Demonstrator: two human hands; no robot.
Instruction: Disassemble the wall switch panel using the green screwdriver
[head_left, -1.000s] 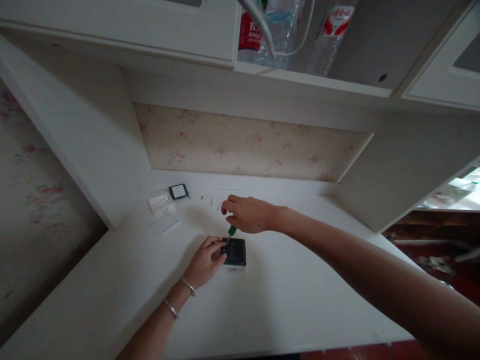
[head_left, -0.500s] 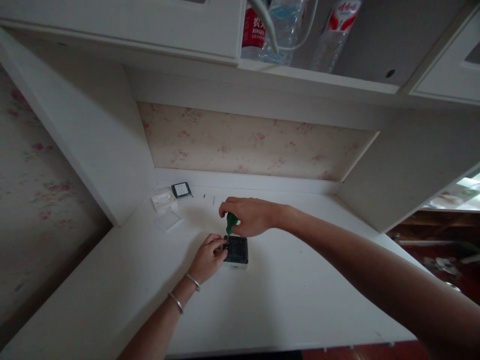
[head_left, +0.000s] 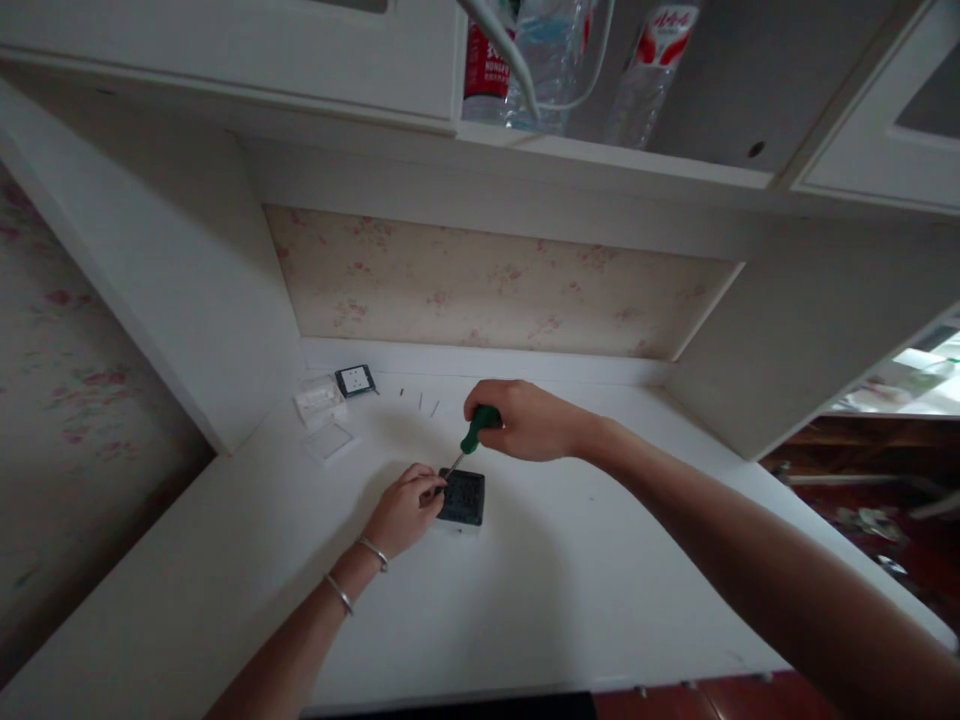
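Observation:
A small dark square module (head_left: 463, 497) lies on the white desk (head_left: 570, 590). My left hand (head_left: 403, 510) is closed on its left edge, fingers curled against it. My right hand (head_left: 525, 420) is wrapped round the green handle of a screwdriver (head_left: 471, 436). The thin shaft slants down to the left and its tip meets the module's upper left corner, next to my left fingers. Two bracelets sit on my left wrist.
At the back left of the desk lie a dark socket face (head_left: 355, 380), a white part (head_left: 318, 400) and a clear square cover (head_left: 328, 441). A few small screws (head_left: 420, 401) lie beyond. Bottles (head_left: 652, 70) stand on the shelf overhead.
My right hand has moved right and up, and the screwdriver now tilts, with more of its green handle showing. My left hand stays on the module.

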